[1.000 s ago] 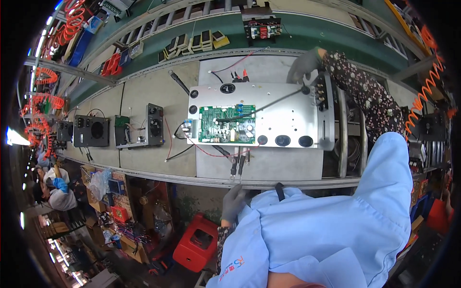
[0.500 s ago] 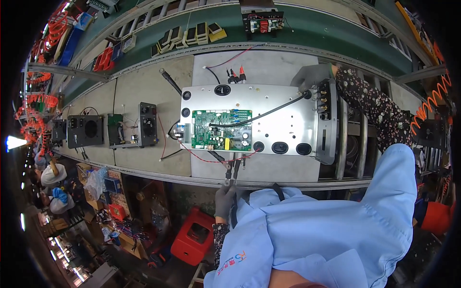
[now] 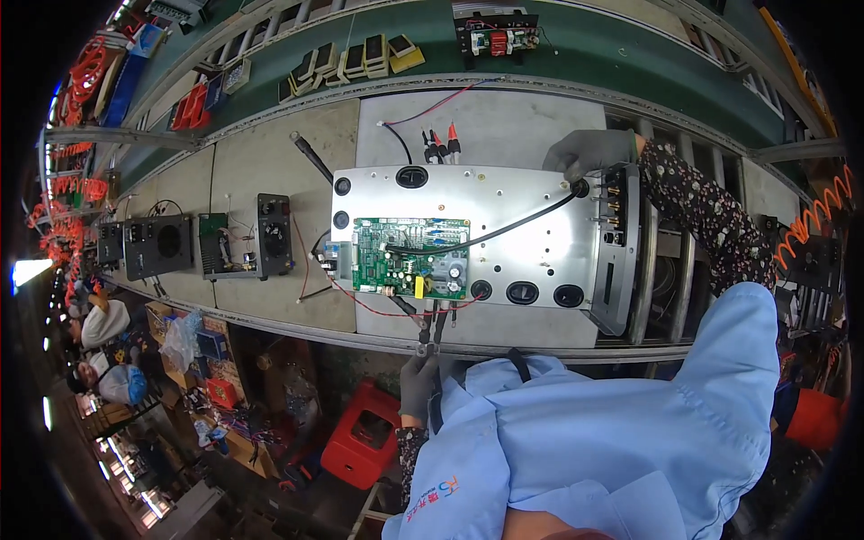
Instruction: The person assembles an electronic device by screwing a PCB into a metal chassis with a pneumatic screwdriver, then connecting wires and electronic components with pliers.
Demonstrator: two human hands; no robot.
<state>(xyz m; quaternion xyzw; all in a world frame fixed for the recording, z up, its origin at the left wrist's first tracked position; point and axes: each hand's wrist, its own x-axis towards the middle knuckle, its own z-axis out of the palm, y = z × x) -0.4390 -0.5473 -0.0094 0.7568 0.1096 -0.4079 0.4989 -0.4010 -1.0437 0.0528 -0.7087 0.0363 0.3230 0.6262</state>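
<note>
A silver metal chassis (image 3: 540, 238) lies flat on the bench with a green circuit board (image 3: 409, 256) mounted on its left half. A black cable (image 3: 504, 229) runs from the board up to the chassis's far right corner. There my right hand (image 3: 589, 153), in a grey glove, grips the cable's end by a round hole. My left hand (image 3: 418, 382), also gloved, is below the bench's near edge. It is closed on the thin red and black wires (image 3: 434, 322) that hang down from the board.
Black fan units (image 3: 157, 245) and a smaller black module (image 3: 270, 236) sit to the left on the bench. Small parts (image 3: 360, 58) line the green conveyor behind. A red crate (image 3: 360, 432) stands under the bench. Other people work at the lower left.
The view has shifted a little, so the chassis sits lower in the picture. My right hand stays at the far right corner on the cable. My left hand has closed on the hanging wires.
</note>
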